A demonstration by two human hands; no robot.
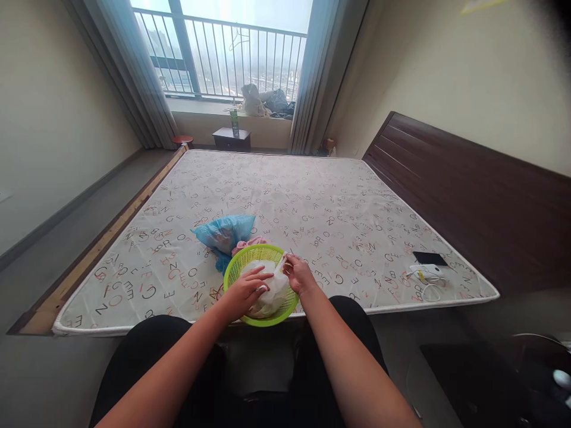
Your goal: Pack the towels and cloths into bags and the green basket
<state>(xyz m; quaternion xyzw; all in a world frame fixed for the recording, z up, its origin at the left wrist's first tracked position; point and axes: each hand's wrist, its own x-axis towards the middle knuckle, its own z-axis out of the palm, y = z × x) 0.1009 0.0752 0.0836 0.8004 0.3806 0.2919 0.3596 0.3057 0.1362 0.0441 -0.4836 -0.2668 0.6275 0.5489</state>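
A lime-green plastic basket (263,323) sits at the near edge of the mattress, between my knees. Inside it lies a white plastic bag (277,286); what the bag holds cannot be made out. My right hand (298,274) pinches a raised corner of the bag at the basket's right side. Across the left part of the bag rests my left hand (246,292), fingers stretched out and slightly apart. Just behind the basket are a tied light-blue plastic bag (226,232) with something in it and a piece of pink cloth (250,242).
The bare mattress (303,190), printed with letters, spreads out before me, with a dark wooden headboard (446,190) on the right. A black phone (429,258) and a white device with a cable (428,272) lie near its right edge. Beyond stands a small nightstand (232,140).
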